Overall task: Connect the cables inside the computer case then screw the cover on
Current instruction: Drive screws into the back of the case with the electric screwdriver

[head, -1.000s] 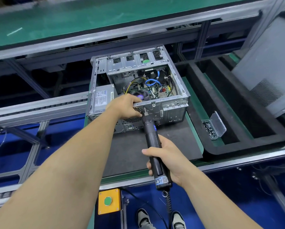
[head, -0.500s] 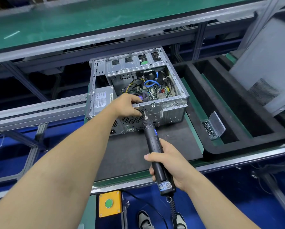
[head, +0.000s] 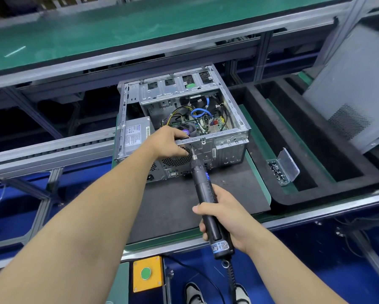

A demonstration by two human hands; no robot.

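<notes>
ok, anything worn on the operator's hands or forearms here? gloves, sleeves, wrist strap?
Nothing visible. The left hand and right hand are bare: no gloves, no rings that show. Both forearms are bare for as far as the head view reaches, with no sleeve edge in frame, no watch and no grounding strap or cable at either wrist.

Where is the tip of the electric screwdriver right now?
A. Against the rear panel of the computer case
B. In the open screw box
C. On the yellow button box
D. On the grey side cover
A: the right hand holds the electric screwdriver with its tip against the rear panel of the computer case, beside the left hand gripping the case edge.
</notes>
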